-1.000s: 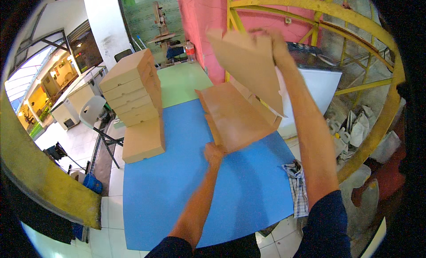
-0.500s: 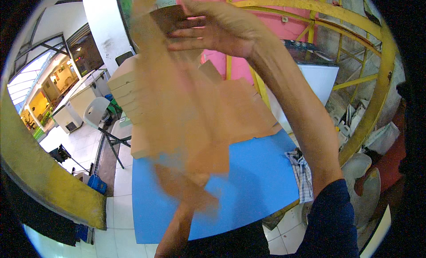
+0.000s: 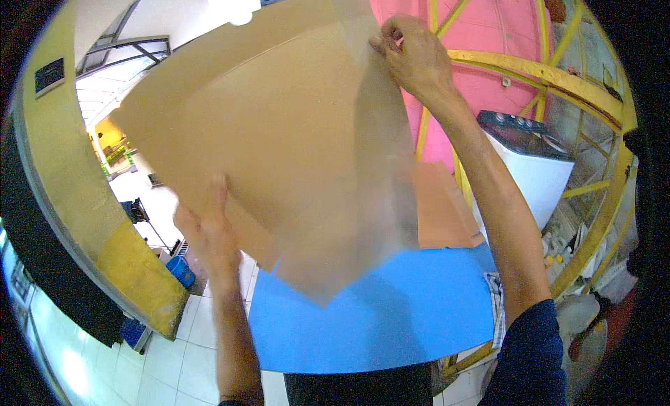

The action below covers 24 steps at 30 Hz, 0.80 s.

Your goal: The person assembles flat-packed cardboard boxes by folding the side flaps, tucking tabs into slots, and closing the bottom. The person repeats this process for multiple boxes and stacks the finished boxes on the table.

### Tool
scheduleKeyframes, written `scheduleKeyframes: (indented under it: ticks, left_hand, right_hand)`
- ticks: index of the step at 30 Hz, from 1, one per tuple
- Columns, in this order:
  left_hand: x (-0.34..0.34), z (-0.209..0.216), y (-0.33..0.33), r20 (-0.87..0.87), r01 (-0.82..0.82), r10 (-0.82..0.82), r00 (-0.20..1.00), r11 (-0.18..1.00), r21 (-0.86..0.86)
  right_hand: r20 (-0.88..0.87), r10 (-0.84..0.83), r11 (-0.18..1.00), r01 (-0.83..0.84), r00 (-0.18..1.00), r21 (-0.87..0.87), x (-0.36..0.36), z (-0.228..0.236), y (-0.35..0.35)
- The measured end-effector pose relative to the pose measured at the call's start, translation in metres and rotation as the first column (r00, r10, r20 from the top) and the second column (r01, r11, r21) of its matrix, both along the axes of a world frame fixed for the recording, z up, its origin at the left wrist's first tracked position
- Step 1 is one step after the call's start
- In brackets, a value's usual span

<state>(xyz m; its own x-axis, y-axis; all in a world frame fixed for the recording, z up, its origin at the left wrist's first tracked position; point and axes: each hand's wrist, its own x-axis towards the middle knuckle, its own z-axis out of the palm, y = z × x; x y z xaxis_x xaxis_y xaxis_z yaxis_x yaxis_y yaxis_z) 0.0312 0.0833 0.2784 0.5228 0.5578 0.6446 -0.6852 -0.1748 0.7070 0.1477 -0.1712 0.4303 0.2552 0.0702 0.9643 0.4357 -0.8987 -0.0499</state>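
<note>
Left grip (image 3: 209, 238), lower left of the frame: grasping, thumb laid flat on the near face of a large cardboard sheet (image 3: 279, 120), the other fingers at its edge or behind; I judge the thumb steadies a panel too wide for one-sided support. Right grip (image 3: 417, 61), upper right of centre: fingers bent, tips at the sheet's right edge; from my end I cannot tell whether they pinch it or only touch. Hands sit on opposite sides, low left and high right, probably to keep the sheet spread and its tilt in check. Sheet fills upper left to centre, slanting, lower corner in front of the blue surface (image 3: 377, 322); blur there, so contact unclear to me. Right of centre, a second cardboard piece (image 3: 443, 207) lies at the surface's far side, likely left there to free the near part. Checked cloth (image 3: 496, 308) at the surface's right edge, perhaps parked within reach. Farther right, a white appliance (image 3: 530, 169) below the yellow metal frame (image 3: 551, 74); pink wall (image 3: 481, 29) behind.
</note>
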Motion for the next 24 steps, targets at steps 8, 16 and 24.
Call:
scheduleKeyframes:
  ticks: [8,16,24]
  left_hand:
    - [-0.014,0.051,0.011,-0.303,0.218,-0.119,0.946,0.922,0.319]
    - [-0.016,0.035,0.03,-0.39,0.371,-0.303,0.87,0.922,0.112]
    - [-0.018,0.01,0.022,-0.319,0.426,-0.351,0.88,0.882,0.204]
  right_hand:
    - [-0.036,0.259,0.895,-0.253,0.965,-0.368,-0.007,-0.015,0.057]
    - [-0.34,0.404,0.767,-0.517,0.849,-0.38,-0.03,-0.048,0.072]
    - [-0.72,0.606,0.507,-0.862,0.337,0.023,-0.007,-0.06,0.07]
